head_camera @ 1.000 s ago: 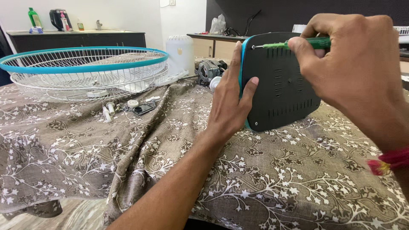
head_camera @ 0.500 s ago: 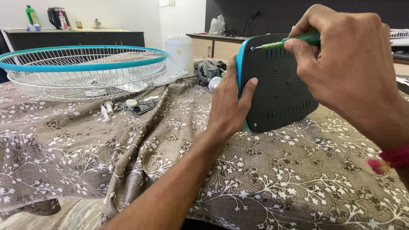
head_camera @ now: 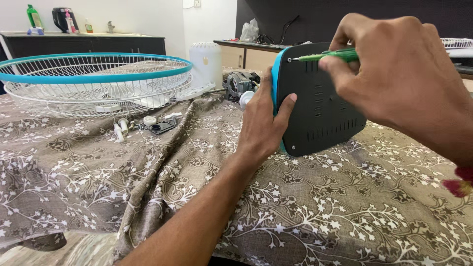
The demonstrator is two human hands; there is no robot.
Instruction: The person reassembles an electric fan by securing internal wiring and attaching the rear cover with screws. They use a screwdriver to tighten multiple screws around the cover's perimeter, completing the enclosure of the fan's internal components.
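Base panel: a dark grey, rounded-square plastic panel (head_camera: pixel 320 98) with a blue rim, rows of narrow vent slots and a small screw in its lower left corner; it stands on edge on the tablecloth, right of centre, its flat face toward the camera.
Left hand: the left hand (head_camera: pixel 263 125) clasps the panel's left edge, palm against the blue rim, thumb lying across the dark face.
Right hand: the right hand (head_camera: pixel 394 74) is curled around a green screwdriver (head_camera: pixel 322 55), pinching its handle between thumb and fingers.
Screwdriver tip: it meets the panel's top left corner.
Tablecloth: brown cloth (head_camera: pixel 320 207) with a white branch pattern, rumpled into a fold near the middle.
Fan guard: a white wire grille (head_camera: pixel 96 79) with a blue ring lies like a shallow basket to the left; pale fan parts show inside it through the wires.
Loose parts: small white pieces and a dark plate (head_camera: pixel 162 126) lie just in front of the grille.
Motor: a grey motor (head_camera: pixel 239 81) sits behind the left hand.
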